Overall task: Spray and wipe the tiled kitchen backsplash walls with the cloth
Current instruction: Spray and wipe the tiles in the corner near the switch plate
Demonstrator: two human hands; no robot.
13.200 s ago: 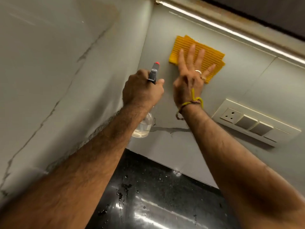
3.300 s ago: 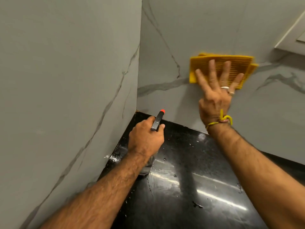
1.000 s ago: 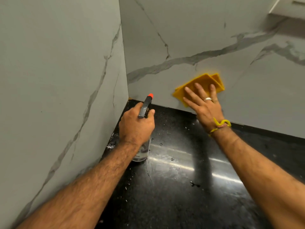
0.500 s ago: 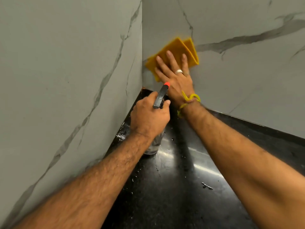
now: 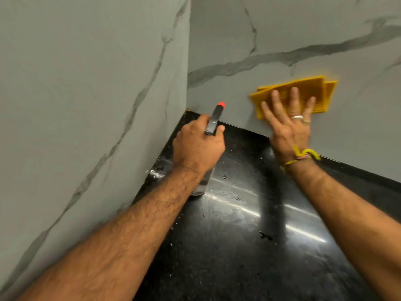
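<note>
Our right hand point(image 5: 287, 124) pressing the yellow cloth point(image 5: 308, 94) flat on the backsplash wall point(image 5: 282, 29), fingers spread, our left hand point(image 5: 198, 146) clenched around the spray bottle point(image 5: 213, 120) near the corner above the black countertop point(image 5: 238, 246)

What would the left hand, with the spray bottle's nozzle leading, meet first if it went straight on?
Probably the back backsplash wall, low down near the corner. The left hand holds the spray bottle aimed there; depth is unclear.

The right hand point(image 5: 288, 124) presses the folded yellow cloth point(image 5: 312, 92) flat-fingered against the back wall point(image 5: 282, 29) just above the black tabletop point(image 5: 238, 246), while the left hand point(image 5: 198, 146) grips the spray bottle point(image 5: 213, 119) near the tabletop's back-left corner.
</note>
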